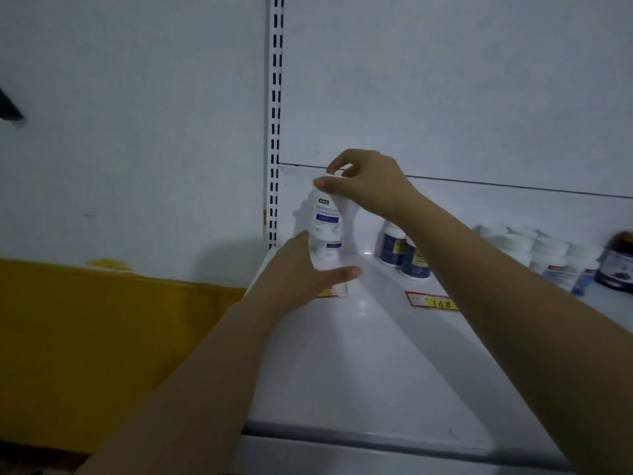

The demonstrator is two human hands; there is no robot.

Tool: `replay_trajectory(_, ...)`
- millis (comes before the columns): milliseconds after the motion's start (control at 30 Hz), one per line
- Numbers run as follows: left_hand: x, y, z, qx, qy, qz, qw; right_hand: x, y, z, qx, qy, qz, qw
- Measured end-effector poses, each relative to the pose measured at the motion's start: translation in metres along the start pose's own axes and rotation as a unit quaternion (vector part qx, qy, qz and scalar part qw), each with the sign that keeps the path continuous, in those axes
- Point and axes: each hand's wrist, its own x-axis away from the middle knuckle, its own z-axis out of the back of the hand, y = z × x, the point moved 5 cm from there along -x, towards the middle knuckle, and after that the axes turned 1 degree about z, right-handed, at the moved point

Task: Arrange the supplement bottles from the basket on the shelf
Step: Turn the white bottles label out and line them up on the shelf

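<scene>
1. Stacking is under way: right hand [366, 181] pinches the cap of a white bottle [327, 214] from above, fingers closed on the lid, at the shelf's [376, 354] far-left back corner.
2. That bottle seems to sit on top of a lower white bottle [328, 250]; view is dim, so contact is likely but not certain.
3. Left hand [308, 272] is spread wide beside the lower bottle, thumb out front, holding nothing, apparently steadying the pair.
4. Already on the shelf: two dark blue bottles [404, 252] just right of the stack, then a row of white-capped bottles [534, 252] and a dark jar [618, 265] at far right.
5. Price tag [431, 299] marks the shelf's front edge.
6. Basket is not in view, so what's left can't be counted; my read is the task is well on, placement of this bottle nearly done.
</scene>
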Motion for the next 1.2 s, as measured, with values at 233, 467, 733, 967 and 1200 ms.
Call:
replay_trajectory(233,0.001,0.010,0.004,0.070,-0.008,-0.025,0.997,0.036,0.040,-0.010,-0.117,0.008,-0.071,0.991)
replay_trajectory(467,0.001,0.008,0.002,0.088,-0.012,-0.030,0.996,0.055,0.061,-0.015,-0.348,-0.045,-0.123,0.928)
replay_trajectory(733,0.002,0.011,0.002,0.095,-0.016,-0.039,0.995,0.055,0.055,-0.010,-0.349,-0.032,-0.083,0.933)
replay_trajectory(967,0.006,0.019,0.003,0.103,-0.021,-0.045,0.993,0.055,0.052,-0.011,-0.315,-0.019,-0.054,0.947)
replay_trajectory(1200,0.009,0.023,-0.005,0.186,-0.121,0.008,0.975,0.050,0.055,-0.013,-0.441,-0.040,-0.080,0.893)
